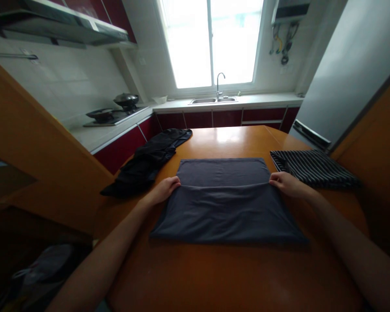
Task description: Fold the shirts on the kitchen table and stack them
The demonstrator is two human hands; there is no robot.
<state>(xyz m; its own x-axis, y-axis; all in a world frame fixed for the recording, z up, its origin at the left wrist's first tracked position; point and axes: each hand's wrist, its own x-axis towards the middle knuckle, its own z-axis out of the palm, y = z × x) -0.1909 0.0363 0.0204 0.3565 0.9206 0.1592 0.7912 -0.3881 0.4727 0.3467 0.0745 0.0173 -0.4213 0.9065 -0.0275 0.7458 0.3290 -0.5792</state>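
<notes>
A dark grey-blue cloth garment (225,212) lies spread on the wooden table, its near part folded over toward the far side. The folded edge runs straight across, with a strip of the lower layer showing beyond it. At the left end of that edge, my left hand (168,188) pinches the fabric. My right hand (286,183) grips the opposite end between thumb and fingers. What kind of garment it is, I cannot tell. Just beyond my right hand sits a folded black-and-white striped cloth (315,168).
A crumpled black garment (147,160) lies along the left side of the orange-brown table (227,271). Past the table stand a counter with a sink (211,100), a stove with a lidded pan (126,99) and, at the right, a grey fridge (347,73).
</notes>
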